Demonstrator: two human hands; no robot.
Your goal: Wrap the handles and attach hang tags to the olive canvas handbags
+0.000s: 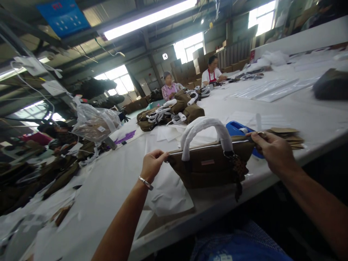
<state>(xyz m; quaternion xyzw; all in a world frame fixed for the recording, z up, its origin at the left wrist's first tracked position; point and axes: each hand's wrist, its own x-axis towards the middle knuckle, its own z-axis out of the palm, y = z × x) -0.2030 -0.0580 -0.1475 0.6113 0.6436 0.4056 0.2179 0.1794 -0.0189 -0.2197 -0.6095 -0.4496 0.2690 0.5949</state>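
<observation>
An olive-brown handbag (201,172) stands upright near the table's front edge, held by its two top corners. My left hand (154,163) pinches the left corner, and my right hand (272,148) grips the right corner. White wrapping covers the bag's arched handles (209,123). A dark charm (240,168) hangs from the right handle base, and a small pale label (207,162) sits on the front. Along the top runs a light zip line. Behind the bag's right end is a blue plastic object (235,128), partly hidden.
White sheets (171,195) lie on the long white table (119,181). Beyond are a pile of similar bags (190,110), brown paper pieces (286,136) and clear plastic sheets (274,90). A clear bag with a carton (96,125) stands left. Two people (169,88) sit at the far side.
</observation>
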